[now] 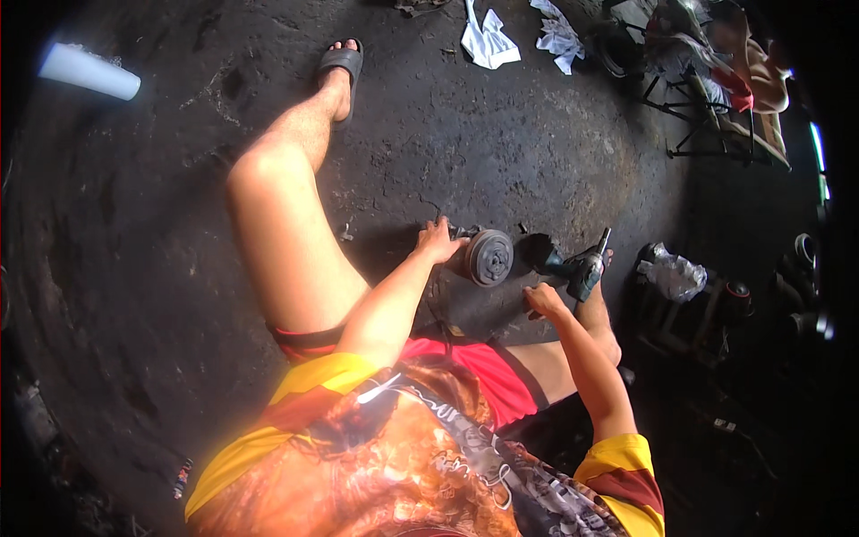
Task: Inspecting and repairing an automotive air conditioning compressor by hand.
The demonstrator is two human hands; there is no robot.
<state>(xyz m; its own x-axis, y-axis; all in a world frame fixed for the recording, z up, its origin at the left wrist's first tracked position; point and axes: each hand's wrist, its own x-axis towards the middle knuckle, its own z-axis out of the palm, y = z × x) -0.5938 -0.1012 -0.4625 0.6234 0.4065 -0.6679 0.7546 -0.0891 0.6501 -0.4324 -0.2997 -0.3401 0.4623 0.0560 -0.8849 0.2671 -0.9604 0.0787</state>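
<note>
My left hand is closed round the dark, narrow end of a round metal part, which has a ridged drum-like face. The part is near the floor between my legs. To its right, my right hand is curled in with bent fingers; whatever they may hold is hidden. Just beyond that hand is a dark teal power driver with a long metal socket pointing up and away, in front of my right foot. The right hand looks apart from the round part.
Dark, grimy floor surrounds me. White cloths lie at the far side, and a white cylinder at far left. A metal-framed chair with cloths stands far right. A clear plastic bag sits on a low stand at right.
</note>
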